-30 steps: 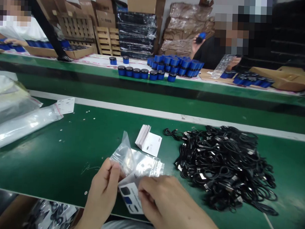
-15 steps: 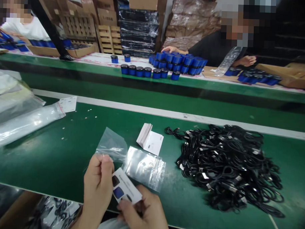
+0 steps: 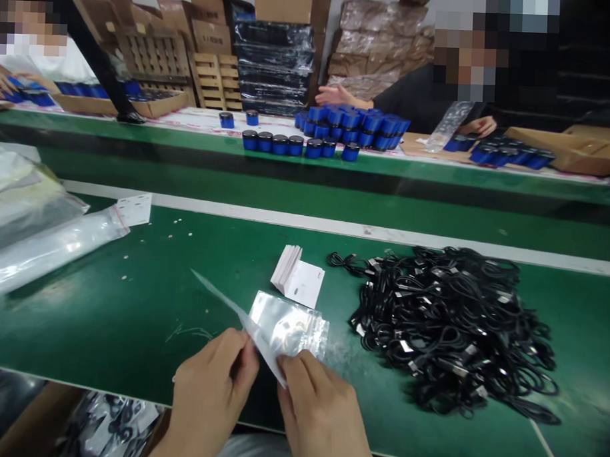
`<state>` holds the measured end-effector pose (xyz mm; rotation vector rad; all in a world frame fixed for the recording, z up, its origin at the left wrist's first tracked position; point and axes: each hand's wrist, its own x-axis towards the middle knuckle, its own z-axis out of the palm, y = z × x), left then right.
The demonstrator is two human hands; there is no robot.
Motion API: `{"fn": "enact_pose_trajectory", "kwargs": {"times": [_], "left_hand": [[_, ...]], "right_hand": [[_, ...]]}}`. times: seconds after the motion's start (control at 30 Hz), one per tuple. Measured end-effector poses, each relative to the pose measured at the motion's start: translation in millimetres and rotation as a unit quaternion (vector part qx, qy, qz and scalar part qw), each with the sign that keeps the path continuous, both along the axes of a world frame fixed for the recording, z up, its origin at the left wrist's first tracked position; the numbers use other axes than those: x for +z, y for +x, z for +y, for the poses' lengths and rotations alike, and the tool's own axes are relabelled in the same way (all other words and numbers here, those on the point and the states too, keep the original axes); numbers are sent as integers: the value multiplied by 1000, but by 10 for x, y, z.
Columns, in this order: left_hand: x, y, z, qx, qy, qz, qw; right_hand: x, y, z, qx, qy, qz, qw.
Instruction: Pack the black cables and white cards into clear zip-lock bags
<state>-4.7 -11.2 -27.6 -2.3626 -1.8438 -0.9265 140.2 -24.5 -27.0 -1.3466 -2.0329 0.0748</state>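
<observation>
My left hand [image 3: 214, 382] pinches a small clear plastic bag [image 3: 220, 295], which is seen nearly edge-on and points up and to the left. At the lower end of the bag, my right hand [image 3: 323, 406] is closed on a white printed card [image 3: 273, 364]. How far the card sits inside the bag cannot be told from this angle. Just beyond the hands lies a stack of clear zip bags [image 3: 286, 321]. Behind that stands a bundle of folded white cards [image 3: 285, 269], with one leaf lying flat.
A large heap of black cables [image 3: 446, 327] covers the right side of the green table [image 3: 131, 329]. Plastic packaging [image 3: 54, 250] lies at left. Blue jars [image 3: 348, 127] stand on the far bench, where two people work. Below the table edge is a box of bagged parts [image 3: 111, 425].
My hands have come together; the bag and card, apart before, now meet in one line between them. The card has turned edge-on. Across the bench, a person's hand has lifted from the jars.
</observation>
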Motion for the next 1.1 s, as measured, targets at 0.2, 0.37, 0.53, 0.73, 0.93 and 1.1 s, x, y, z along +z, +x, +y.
{"fn": "enact_pose_trajectory", "kwargs": {"times": [0.2,0.37,0.53,0.73,0.93,1.1], "left_hand": [[8,22,-22,-33,-27,7,999],[114,-29,-22,-56,-67,-77,993],[106,42,-79,-101,-91,-77,988],[74,72,-104,-133,-100,-45,985],[114,65,-195,-155,-126,-1,980],[150,81,-263,-214,-174,-26,961]], "right_hand": [[32,60,-18,38,6,106,994],[-45,103,-37,44,95,114,988],[-61,75,5,53,24,56,997],[132,158,3,156,-170,54,971],[165,237,95,110,-236,155,953],[59,115,130,94,-264,184,942]]}}
